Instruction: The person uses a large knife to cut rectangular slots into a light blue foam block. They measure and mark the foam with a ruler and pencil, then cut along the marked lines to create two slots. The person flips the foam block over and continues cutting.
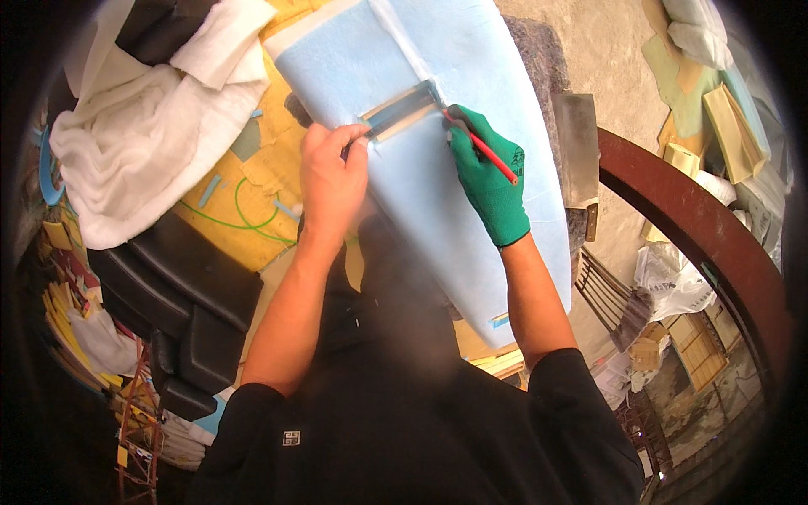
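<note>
A large light blue padded panel (410, 170) lies before me, with a rectangular cut-out in it. Across the cut-out lies a dark flat strip (404, 108), perhaps a ruler; its exact kind I cannot tell. My left hand (336, 170), bare, pinches the strip's near left end between thumb and fingers. My right hand (483, 170) wears a green knitted glove and grips a red pencil (489, 154), whose tip points at the right end of the cut-out.
White batting (158, 145) is heaped at the left, above black padded cushions (183, 297). A cleaver (576, 151) lies right of the panel, near a curved brown metal beam (682, 196). Yellow foam (221, 221) with a green cord lies at the left. Plastic bags (672, 278) lie at the right.
</note>
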A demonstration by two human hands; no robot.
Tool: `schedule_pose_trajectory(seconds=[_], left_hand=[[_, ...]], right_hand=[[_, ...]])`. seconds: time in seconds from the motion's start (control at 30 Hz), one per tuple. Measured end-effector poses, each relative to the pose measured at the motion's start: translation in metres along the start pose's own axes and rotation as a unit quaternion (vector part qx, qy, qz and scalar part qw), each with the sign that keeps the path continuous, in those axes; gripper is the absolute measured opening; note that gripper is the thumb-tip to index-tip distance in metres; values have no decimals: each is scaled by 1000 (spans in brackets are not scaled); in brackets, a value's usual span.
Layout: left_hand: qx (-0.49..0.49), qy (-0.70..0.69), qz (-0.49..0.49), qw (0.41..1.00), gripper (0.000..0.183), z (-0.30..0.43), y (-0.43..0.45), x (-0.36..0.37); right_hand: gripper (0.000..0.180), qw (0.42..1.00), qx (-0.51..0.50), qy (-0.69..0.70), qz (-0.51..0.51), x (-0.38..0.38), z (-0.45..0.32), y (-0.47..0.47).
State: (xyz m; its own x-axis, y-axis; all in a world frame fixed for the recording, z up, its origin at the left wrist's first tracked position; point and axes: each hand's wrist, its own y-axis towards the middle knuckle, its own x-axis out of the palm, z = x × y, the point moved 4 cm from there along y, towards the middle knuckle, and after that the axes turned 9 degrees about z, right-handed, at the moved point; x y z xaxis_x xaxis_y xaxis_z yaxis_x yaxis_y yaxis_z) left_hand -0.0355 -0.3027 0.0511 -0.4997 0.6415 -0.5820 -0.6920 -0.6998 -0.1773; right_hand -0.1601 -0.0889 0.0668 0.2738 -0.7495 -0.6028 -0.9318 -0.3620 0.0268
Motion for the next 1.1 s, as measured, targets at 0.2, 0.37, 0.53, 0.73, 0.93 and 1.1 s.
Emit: schedule_pose_trajectory(seconds=[0.2,0.37,0.53,0.73,0.93,1.1], left_hand=[[29,23,33,999,19,17,-1,-5],[84,63,61,993,18,18,9,-8],[112,42,60,991,20,8,11,-7],[108,8,38,993,21,6,16,-13],[109,13,29,994,20,7,18,-12],[110,28,28,993,20,9,17,-13]], right_hand=[[27,999,22,29,18,4,8,-1],[28,998,59,8,-14,2,-4,6],[27,988,108,107,12,7,-2,13],[28,993,89,65,-40,7,-10,42],[28,998,-54,7,-42,11,-16,51],[31,993,36,25,-106,5,-15,58]])
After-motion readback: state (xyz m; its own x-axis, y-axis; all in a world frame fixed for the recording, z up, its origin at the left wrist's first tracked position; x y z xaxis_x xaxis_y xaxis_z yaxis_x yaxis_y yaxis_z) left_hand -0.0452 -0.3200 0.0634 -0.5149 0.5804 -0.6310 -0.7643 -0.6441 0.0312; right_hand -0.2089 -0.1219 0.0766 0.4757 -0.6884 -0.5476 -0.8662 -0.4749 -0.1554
